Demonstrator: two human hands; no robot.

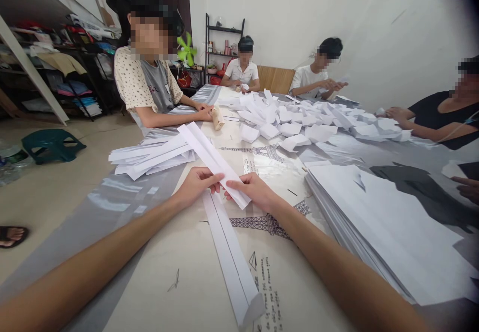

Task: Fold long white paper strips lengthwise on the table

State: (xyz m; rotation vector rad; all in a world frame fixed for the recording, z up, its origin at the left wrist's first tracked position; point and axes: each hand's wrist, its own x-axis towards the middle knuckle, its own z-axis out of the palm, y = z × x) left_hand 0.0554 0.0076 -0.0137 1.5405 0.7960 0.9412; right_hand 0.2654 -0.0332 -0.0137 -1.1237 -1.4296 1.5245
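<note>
Between my two hands is a long folded paper strip [213, 160], held slanting above the table. My left hand [196, 185] is closed on its near left edge, thumb on top. My right hand [252, 188] pinches the near end, with the thumb across the paper and the other fingers partly hidden beneath. Below them a second paper strip [230, 262] lies on the tablecloth, marked by a dark line along its length and curled at its near end. A pile of flat folded strips [149, 155] lies beyond my left hand.
At right stands a thick stack of white sheets [374, 217]. A large heap of folded papers [299, 117] spreads over the far table. Several people sit around it; one at left has hands near a tan roll-like object [217, 117]. A green stool [53, 143] stands on the floor.
</note>
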